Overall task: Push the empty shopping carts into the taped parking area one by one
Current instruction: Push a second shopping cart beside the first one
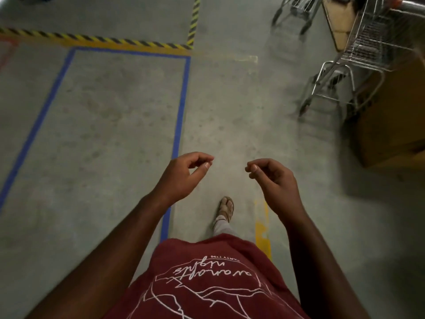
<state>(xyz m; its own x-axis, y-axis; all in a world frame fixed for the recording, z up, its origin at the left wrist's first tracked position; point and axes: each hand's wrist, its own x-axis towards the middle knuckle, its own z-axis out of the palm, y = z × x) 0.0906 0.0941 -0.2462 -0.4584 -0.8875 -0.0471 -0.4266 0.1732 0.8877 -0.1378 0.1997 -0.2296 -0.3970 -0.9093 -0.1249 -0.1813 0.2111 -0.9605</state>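
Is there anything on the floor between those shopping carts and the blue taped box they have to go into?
Nothing visible: bare concrete lies between the nearer cart, at right, and the blue-taped area, at left. Both hands hold nothing.

The concrete floor (230,116) is looking matt and mottled — the shopping cart (345,72) is showing shiny wire metal, the shirt (207,284) soft maroon cloth, the blue tape (181,100) flat and dull.

The near shopping cart (358,65) is cut off by the right and top edges, so its handle is out of sight, and its wire frame is smeared by blur. The far shopping cart (296,10) shows only its legs and lower basket below the top edge. The blue tape rectangle (181,104) runs off the left edge. Only 1 sandalled foot (226,208) shows; the shirt (207,279) hides the other.
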